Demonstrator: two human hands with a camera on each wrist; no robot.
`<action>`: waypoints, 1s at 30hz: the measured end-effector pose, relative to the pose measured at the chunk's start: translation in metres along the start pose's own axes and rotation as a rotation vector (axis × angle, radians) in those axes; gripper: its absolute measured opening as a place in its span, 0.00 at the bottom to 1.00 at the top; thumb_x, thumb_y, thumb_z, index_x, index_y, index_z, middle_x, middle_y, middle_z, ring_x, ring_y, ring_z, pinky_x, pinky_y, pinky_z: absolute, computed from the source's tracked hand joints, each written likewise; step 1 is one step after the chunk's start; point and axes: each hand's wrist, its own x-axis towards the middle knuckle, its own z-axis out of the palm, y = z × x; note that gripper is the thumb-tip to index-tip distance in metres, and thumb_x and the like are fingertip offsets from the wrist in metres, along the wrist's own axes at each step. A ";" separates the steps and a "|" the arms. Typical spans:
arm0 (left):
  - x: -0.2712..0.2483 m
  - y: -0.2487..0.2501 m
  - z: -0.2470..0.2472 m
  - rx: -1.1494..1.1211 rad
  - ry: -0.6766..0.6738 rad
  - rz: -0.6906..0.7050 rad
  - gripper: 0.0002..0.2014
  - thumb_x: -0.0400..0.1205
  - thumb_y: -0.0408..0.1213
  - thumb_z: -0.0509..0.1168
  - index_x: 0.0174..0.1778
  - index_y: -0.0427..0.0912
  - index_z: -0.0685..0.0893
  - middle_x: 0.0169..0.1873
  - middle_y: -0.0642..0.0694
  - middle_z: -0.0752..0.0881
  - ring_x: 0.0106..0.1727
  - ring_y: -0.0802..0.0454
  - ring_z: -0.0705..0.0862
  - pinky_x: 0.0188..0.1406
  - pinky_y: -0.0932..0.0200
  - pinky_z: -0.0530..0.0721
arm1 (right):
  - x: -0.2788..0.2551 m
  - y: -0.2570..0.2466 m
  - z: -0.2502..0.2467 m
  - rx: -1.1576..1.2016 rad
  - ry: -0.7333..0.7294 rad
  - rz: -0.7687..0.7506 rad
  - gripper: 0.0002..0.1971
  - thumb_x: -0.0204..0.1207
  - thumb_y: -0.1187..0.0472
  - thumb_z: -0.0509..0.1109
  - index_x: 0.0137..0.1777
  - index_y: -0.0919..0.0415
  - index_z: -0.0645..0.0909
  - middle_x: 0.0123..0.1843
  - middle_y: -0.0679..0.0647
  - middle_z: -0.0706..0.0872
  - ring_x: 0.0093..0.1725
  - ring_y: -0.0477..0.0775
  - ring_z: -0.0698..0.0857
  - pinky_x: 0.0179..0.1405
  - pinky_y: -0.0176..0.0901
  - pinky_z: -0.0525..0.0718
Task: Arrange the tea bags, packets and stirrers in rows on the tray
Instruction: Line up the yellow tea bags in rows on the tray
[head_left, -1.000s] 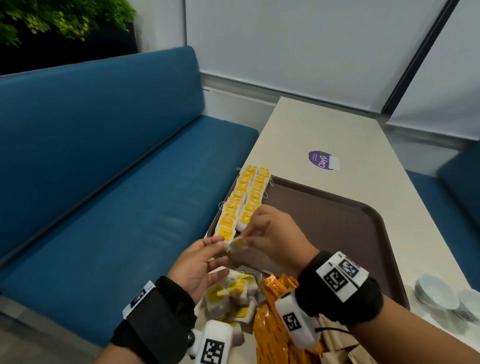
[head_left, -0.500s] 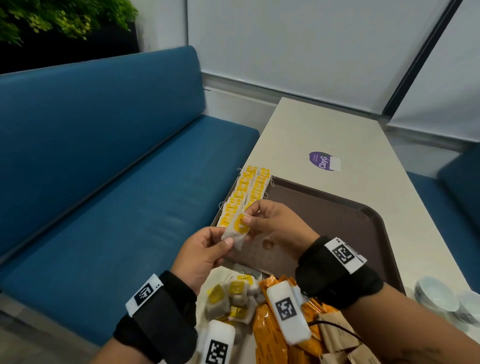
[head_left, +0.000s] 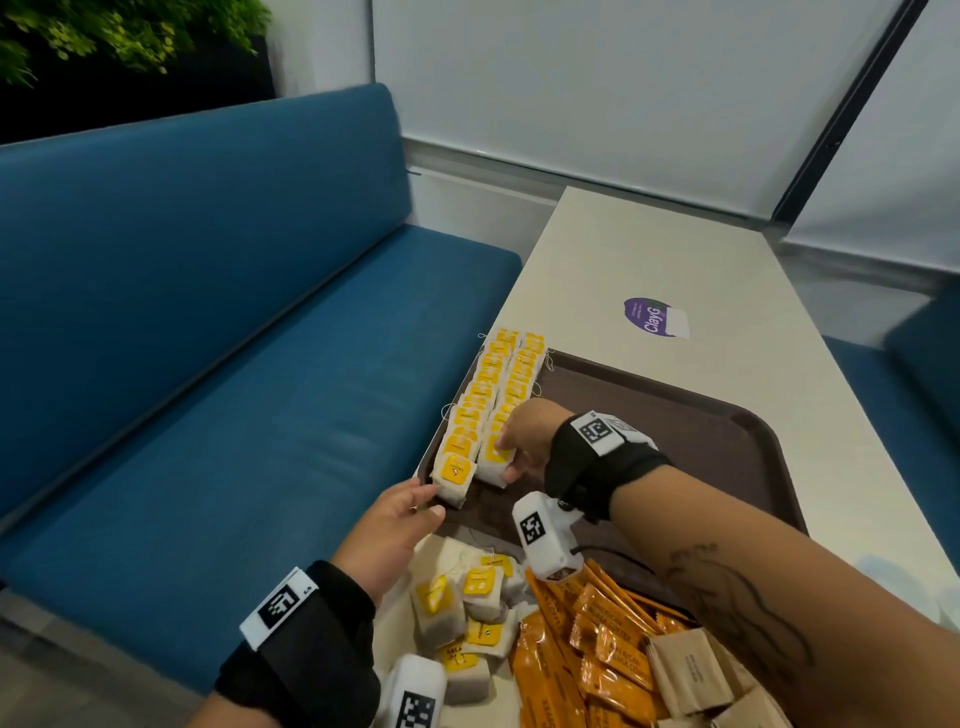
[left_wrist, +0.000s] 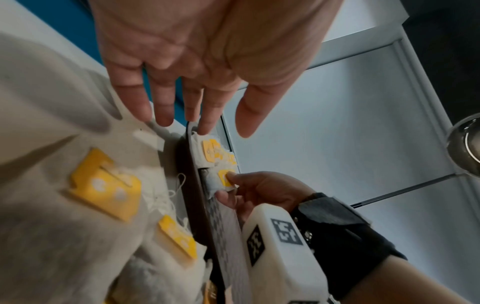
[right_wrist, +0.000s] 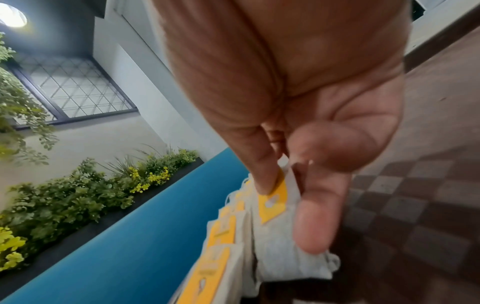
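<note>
Yellow-tagged grey tea bags (head_left: 488, 395) overlap in two rows on the tray (head_left: 691, 447).

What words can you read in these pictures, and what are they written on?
"ClayG": on the purple sticker on the table; its smaller print is too blurred to read.
Orange packets: dark print, too blurred to read.
Brown packets: lines of print, too small to read.
Tea bag tags: yellow, print too small and blurred to read.
Wrist bands: black-and-white square code markers, no words.

Table (head_left: 649, 260) bears tray (head_left: 675, 415), loose packets (head_left: 597, 639).
</note>
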 end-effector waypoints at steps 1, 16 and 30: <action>0.000 0.000 0.000 0.003 0.000 -0.003 0.19 0.84 0.34 0.61 0.72 0.39 0.74 0.77 0.52 0.65 0.75 0.51 0.69 0.73 0.53 0.66 | 0.003 -0.002 0.001 0.013 0.012 0.052 0.22 0.83 0.63 0.64 0.74 0.70 0.69 0.55 0.65 0.87 0.45 0.59 0.87 0.46 0.46 0.86; -0.017 0.003 -0.007 0.161 -0.065 0.022 0.28 0.77 0.37 0.71 0.72 0.49 0.71 0.71 0.47 0.71 0.69 0.54 0.71 0.55 0.61 0.71 | -0.024 0.006 -0.015 -0.462 0.140 -0.320 0.14 0.69 0.55 0.79 0.42 0.59 0.75 0.41 0.53 0.79 0.41 0.50 0.78 0.39 0.40 0.75; -0.066 -0.022 0.013 0.958 -0.236 0.086 0.56 0.64 0.48 0.78 0.81 0.54 0.48 0.76 0.54 0.59 0.75 0.51 0.61 0.71 0.57 0.70 | -0.112 0.075 0.033 -0.967 0.002 -0.340 0.19 0.77 0.58 0.69 0.66 0.59 0.74 0.60 0.58 0.82 0.62 0.60 0.78 0.53 0.50 0.80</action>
